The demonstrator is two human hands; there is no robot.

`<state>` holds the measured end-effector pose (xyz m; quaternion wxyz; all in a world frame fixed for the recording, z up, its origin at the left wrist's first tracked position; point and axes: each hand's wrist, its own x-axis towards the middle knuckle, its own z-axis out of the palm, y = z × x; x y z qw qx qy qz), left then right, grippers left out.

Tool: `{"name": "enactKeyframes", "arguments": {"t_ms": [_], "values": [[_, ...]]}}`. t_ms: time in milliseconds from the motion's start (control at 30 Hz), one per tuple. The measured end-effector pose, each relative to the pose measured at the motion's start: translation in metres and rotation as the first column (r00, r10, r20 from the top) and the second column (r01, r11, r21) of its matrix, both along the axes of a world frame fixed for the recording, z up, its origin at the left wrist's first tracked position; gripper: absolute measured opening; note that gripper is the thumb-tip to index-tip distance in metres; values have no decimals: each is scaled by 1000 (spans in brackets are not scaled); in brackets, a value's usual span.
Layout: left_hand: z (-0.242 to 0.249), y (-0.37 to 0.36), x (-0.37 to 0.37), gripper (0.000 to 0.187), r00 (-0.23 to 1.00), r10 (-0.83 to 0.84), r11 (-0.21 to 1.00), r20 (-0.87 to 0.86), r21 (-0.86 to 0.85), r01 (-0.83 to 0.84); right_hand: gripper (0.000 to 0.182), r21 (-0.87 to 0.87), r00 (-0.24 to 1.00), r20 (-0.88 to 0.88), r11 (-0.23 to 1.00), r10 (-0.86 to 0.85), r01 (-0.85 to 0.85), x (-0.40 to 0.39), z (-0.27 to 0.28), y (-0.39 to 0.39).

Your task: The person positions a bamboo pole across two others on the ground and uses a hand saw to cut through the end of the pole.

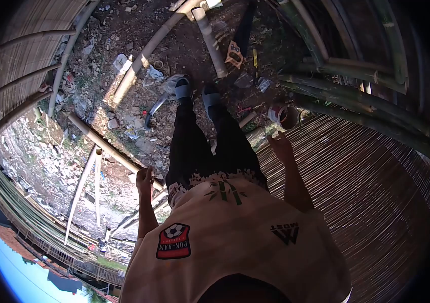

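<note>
My left hand (145,182) hangs beside my left hip with its fingers loosely curled and slightly apart; nothing shows in it. My right hand (280,146) is raised beside my right thigh, empty, its fingers spread. Just beyond my right hand, an open round container (289,117) lies tilted on the ground. A handsaw with an orange handle (234,54) lies ahead of my feet. Near my left foot is a dark-handled blade tool (157,110). A short bamboo piece (209,43) lies ahead of my feet.
A long bamboo pole (152,45) crosses the ground ahead, and another (106,142) runs near my left hand. Stones and plastic scraps (153,74) litter the soil. A slatted bamboo surface (336,171) is at my right, below stacked green poles (356,103). Woven panels (35,48) stand at the left.
</note>
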<state>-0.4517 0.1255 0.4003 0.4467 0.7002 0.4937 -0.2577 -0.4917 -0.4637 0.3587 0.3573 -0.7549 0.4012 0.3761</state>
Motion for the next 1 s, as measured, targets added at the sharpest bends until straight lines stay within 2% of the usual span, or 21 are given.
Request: {"name": "enactKeyframes", "arguments": {"t_ms": [67, 167, 233, 300, 333, 367, 433, 500, 533, 567, 600, 633, 667, 700, 767, 800, 833, 867, 900, 933, 1000], "values": [[0, -2, 0, 35, 998, 14, 999, 64, -43, -11, 102, -19, 1000, 0, 1000, 5, -5, -4, 3, -3], [15, -18, 4, 34, 999, 19, 999, 48, -40, -17, 103, -26, 1000, 0, 999, 23, -23, -6, 1, -5], [29, -27, 3, 40, 996, -90, 995, 12, 33, 90, 103, 0, 999, 33, 1000, -14, 14, -25, -20, -15], [29, -28, -10, 46, 995, -94, 993, 21, 70, 92, 105, 84, 996, -43, 993, -81, 84, -11, -6, -12], [33, -31, -12, 49, 991, -133, 984, -20, 114, 135, 105, 107, 998, 28, 992, -63, 60, -27, -25, -22], [35, -34, -14, 52, 983, -173, 972, -61, 149, 180, 95, 123, 987, 43, 981, -156, 150, -31, -29, -24], [36, -35, -21, 53, 984, -167, 974, -68, 144, 175, 85, 162, 956, 32, 945, -291, 283, -35, -38, -31], [32, -37, -30, 55, 981, -175, 968, -83, 165, 187, 81, 109, 974, 92, 975, -206, 196, -31, -43, -32], [33, -37, -34, 56, 978, -169, 971, -121, 150, 187, 76, 106, 992, 51, 988, -115, 109, -27, -37, -39], [33, -41, -39, 56, 983, -146, 975, -110, 150, 161, 70, 76, 992, 115, 996, -49, 40, -22, -37, -39], [32, -43, -47, 56, 995, -96, 985, -41, 137, 101, 68, 33, 963, 233, 989, 134, -146, -31, -59, -52], [31, -45, -56, 56, 999, -41, 992, 28, 122, 37, 67, 8, 925, 293, 967, 242, -255, -27, -64, -61], [33, -48, -61, 55, 1000, -13, 991, 3, 131, 12, 66, -30, 871, 351, 934, 343, -356, -23, -68, -70], [33, -51, -71, 55, 1000, 24, 991, 15, 135, -26, 64, -169, 649, 313, 713, 694, -681, -8, -60, -75], [33, -57, -95, 55, 987, 150, 983, 53, 99, -155, 63, -297, 272, 237, 336, 933, -894, 21, -60, -75], [13, -54, -125, 55, 964, 253, 964, 78, 58, -258, 63, -85, 701, 252, 736, 668, -671, 36, -62, -70], [16, -57, -138, 54, 972, 232, 968, 34, 89, -234, 68, 13, 835, 177, 847, 521, -532, 57, -42, -52], [27, -66, -145, 53, 958, 284, 954, 37, 93, -286, 72, 79, 936, 90, 935, 340, -347, 75, -27, -39], [38, -75, -154, 53, 940, 339, 935, 36, 99, -341, 77, 100, 989, 3, 984, 149, -148, 99, -3, -19], [40, -82, -170, 53, 920, 388, 917, 55, 79, -392, 78, -41, 828, 205, 850, 521, -525, 109, -18, -29], [13, -94, -229, 56, 890, 453, 884, 53, 104, -456, 85, -134, 745, 139, 758, 652, -638, 148, 4, -2]]}}
